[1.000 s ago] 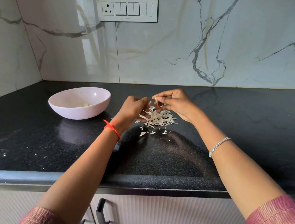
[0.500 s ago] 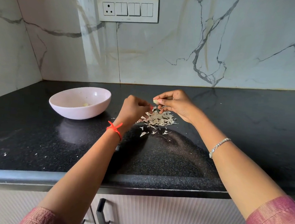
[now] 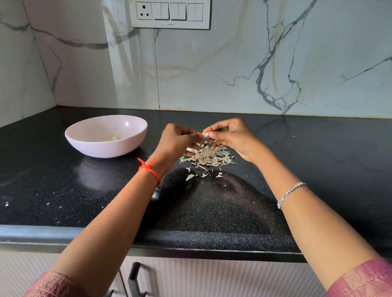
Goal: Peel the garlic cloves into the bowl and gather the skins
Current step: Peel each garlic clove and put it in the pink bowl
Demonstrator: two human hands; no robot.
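- The garlic clove (image 3: 205, 134) is small, pale and rounded. It is held in the air above the skins, to the right of the bowl.
- The right hand (image 3: 234, 137) pinches the garlic clove between thumb and fingertips. The left hand (image 3: 175, 141) is curled, and its fingertips nip the clove's other end.
- The skins (image 3: 209, 157) are thin, papery, off-white flakes in one loose pile on the tabletop (image 3: 45, 177), directly under both hands. A few stray flakes lie nearer the front edge.
- There is one bowl (image 3: 100, 150), pale pink, smooth and round. It stands left of the pile, apart from it, and holds one peeled clove (image 3: 113, 138) (more may be hidden by the rim).
- The tabletop is glossy black speckled stone.
- A red thread (image 3: 149, 169) circles the left wrist and a silver bracelet (image 3: 290, 193) the right.
- The left wrist hides the pile's left edge.
- Behind is veined white marble wall with one switch panel (image 3: 171, 11). Below are ribbed cabinet fronts with two dark handles (image 3: 134, 282).
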